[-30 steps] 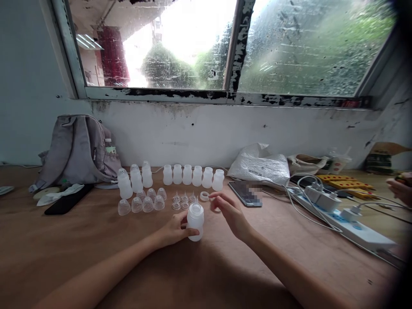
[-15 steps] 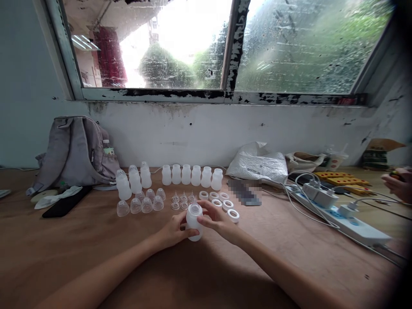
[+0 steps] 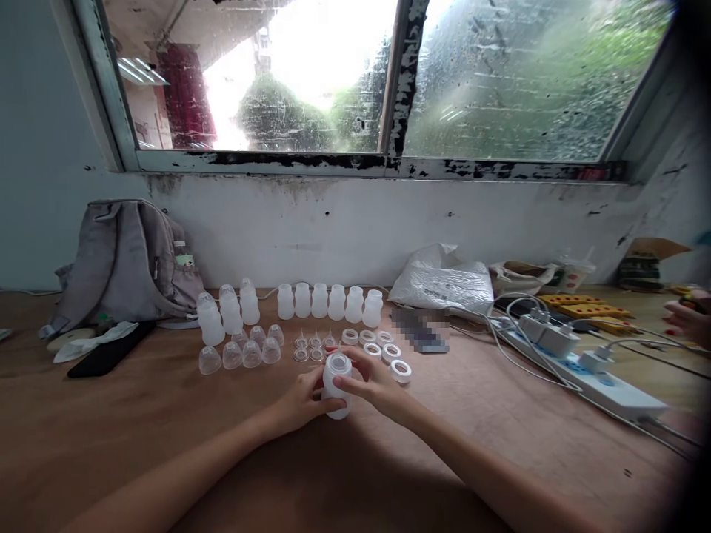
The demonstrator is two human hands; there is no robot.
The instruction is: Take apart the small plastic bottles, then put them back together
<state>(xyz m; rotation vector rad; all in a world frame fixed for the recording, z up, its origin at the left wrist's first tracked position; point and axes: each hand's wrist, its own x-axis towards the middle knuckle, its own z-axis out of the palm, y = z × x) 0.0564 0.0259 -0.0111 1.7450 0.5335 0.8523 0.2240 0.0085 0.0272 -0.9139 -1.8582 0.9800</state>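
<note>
A frosted white baby bottle (image 3: 338,403) stands upright between my hands at the front of the table, with a clear piece set in its mouth. My left hand (image 3: 305,400) is wrapped round its lower left side, the thumb across the front. From the right, my right hand (image 3: 375,381) grips it near the neck, its fingers partly hidden behind. Just beyond lie clear nipples (image 3: 315,343) and several white collar rings (image 3: 392,353). Clear dome caps (image 3: 252,354) sit to the left. Open bottles (image 3: 319,301) stand in a row at the back, beside three capped bottles (image 3: 230,311).
A grey backpack (image 3: 127,259) and a black phone-like slab (image 3: 111,352) are at the left. Toward the right are a silver bag (image 3: 444,277), a power strip (image 3: 616,392) with cables, and yellow objects (image 3: 583,307). Another person's hand (image 3: 689,318) shows at the right edge.
The view has shifted slightly. Both hands keep hold of the bottle, and my right fingers have moved a little around its neck.
</note>
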